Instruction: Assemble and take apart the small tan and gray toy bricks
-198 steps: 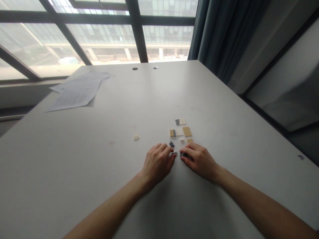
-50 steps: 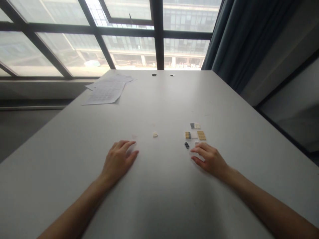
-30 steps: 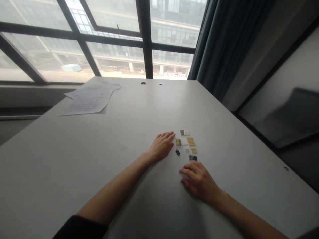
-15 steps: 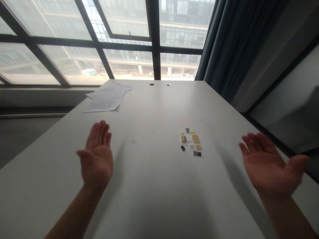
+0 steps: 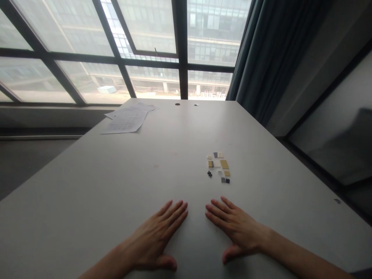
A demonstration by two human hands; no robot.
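Observation:
Palm down, my left hand (image 5: 158,234) lies at the near part of the white table (image 5: 95,186), its fingers stretched out and thumb apart. My right hand (image 5: 236,226) mirrors it a short way to the right, also flat with fingers spread. Neither holds anything. Just beyond my right hand's fingertips sits a group of small building bricks: a tan brick (image 5: 224,164), a smaller tan brick (image 5: 227,173), a black cross-shaped piece (image 5: 209,174), a dark brick (image 5: 227,181), a grey brick (image 5: 223,180) and several white, yellow and grey ones.
Printed paper sheets (image 5: 124,120) lie at the table's far left. Two small round fittings, one a dark disc (image 5: 177,104), sit near the far edge. Behind are framed windows (image 5: 157,77) and a dark curtain (image 5: 247,66). A small dark mark (image 5: 337,201) shows at the right edge.
Both hands have come inward and down from wide apart with palms up, and now rest palm down near each other. The bricks keep their arrangement; the view has shifted slightly.

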